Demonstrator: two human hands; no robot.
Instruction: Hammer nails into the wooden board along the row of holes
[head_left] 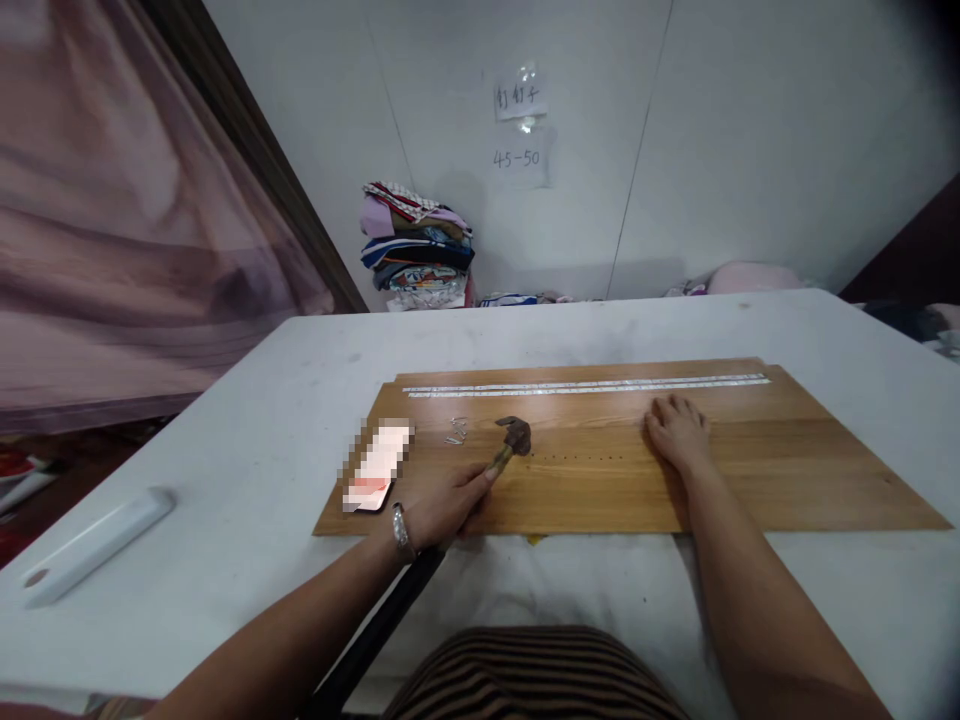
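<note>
My left hand (448, 508) is wrapped round the handle of a claw hammer (516, 436); the long black grip runs back below my wrist. The hammer's head is over the wooden board (577, 505), near the left end of a row of small dark dots (576, 458). Whether the head touches the board I cannot tell. Several loose nails (457, 432) lie left of the hammer head. My right hand (680, 430) rests on the board to the right of the dots, fingers stretched out and holding nothing.
Two white marked strips (585, 386) run along the board's far edge. A phone (379, 465), partly blurred, lies at its left. On the white table (247, 430) is a long white plastic piece (101, 545). Folded clothes (420, 245) are stacked by the wall.
</note>
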